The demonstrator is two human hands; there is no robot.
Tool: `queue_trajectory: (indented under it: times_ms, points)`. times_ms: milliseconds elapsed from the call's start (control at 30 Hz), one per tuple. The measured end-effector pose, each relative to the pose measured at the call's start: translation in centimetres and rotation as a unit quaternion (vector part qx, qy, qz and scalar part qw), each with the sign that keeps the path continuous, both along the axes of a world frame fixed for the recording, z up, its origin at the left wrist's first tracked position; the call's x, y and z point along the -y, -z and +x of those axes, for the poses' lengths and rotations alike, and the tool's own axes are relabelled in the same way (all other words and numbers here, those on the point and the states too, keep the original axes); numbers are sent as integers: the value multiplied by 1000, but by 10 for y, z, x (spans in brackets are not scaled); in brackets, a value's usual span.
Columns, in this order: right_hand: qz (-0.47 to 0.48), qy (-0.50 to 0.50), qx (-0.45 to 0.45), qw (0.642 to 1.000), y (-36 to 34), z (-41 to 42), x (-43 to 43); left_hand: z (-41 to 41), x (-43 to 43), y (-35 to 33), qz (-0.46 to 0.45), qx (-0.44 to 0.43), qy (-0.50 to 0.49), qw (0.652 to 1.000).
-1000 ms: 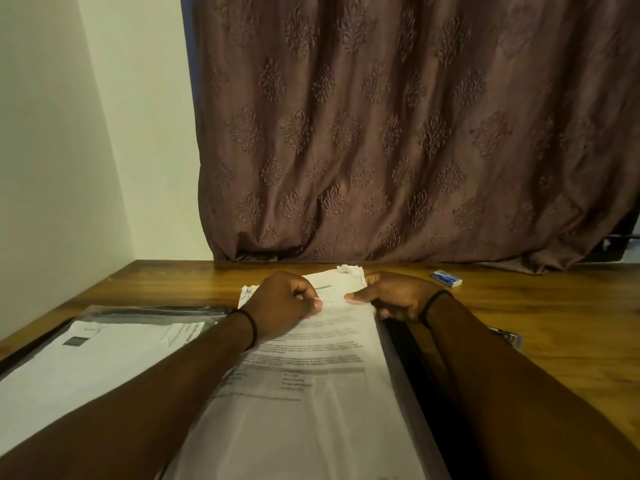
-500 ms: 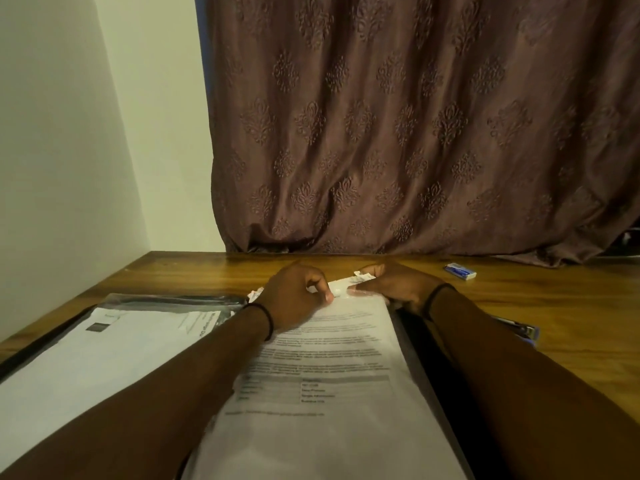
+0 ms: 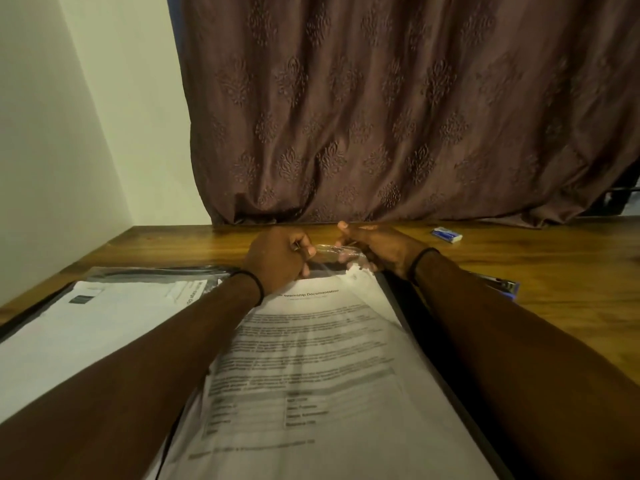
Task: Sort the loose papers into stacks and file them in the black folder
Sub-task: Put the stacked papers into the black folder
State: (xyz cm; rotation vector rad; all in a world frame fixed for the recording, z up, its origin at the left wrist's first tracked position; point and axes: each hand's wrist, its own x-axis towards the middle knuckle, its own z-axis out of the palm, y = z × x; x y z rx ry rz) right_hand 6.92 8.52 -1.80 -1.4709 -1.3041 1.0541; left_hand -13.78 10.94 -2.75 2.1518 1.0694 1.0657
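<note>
Both hands meet at the far end of the printed sheet (image 3: 311, 358). The left hand (image 3: 277, 261) has its fingers curled, pinching the mouth of a clear sleeve (image 3: 329, 251); the right hand (image 3: 374, 245) pinches the same plastic edge from the other side. The sheet's torn top corner lies just under the right hand. The black folder (image 3: 403, 299) lies open beneath both forearms, its dark border showing along the sheet's right edge. Left of the left forearm lies a second stack of papers (image 3: 86, 323) (also under plastic). Beyond the hands the table (image 3: 571, 265) ends at a curtain (image 3: 381, 116). To the right of the right hand, bare wood holds a small blue-and-white box (image 3: 446, 234).
</note>
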Motion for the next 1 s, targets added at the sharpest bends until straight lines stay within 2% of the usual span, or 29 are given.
queue_trajectory:
  times_ms: [100,167,267,333,367,433,500,600,667,700,767,833,1000]
  points:
    - [-33,10,-16,999,-2,0,9,0,0,1,12,7,-8,1000]
    - [-62,0,-26,998,-11,2,24,0,-1,3,53,-14,-24,998]
    - [-58,-13,-57,997,-29,-2,59,0,4,2,178,-67,-34,981]
    - [-56,-6,-52,997,-33,-8,86,1,11,-3,282,-122,-60,950]
    - [-69,-2,-43,997,-30,-12,96,-1,11,-4,304,-140,-74,939]
    - [-119,1,-15,993,-22,-17,119,-5,23,-11,245,-153,-61,955]
    - [-176,-27,-2,984,-21,-20,143,-10,38,-15,143,-168,-44,974]
    - [-210,-51,36,976,-31,-24,165,-16,64,-17,75,-187,-47,978]
    - [-197,-10,40,980,-45,-35,173,-27,78,-24,10,-139,-37,990]
    - [-180,16,26,983,-52,-39,175,-34,84,-29,-60,-83,-18,995]
    - [-128,53,1,990,-76,-56,179,-52,99,-45,-214,26,36,976]
    - [-79,65,-9,995,-103,-80,176,-81,114,-63,-299,80,62,949]
    - [-13,-12,-18,1000,-142,-179,150,-168,131,-101,-364,162,50,916]
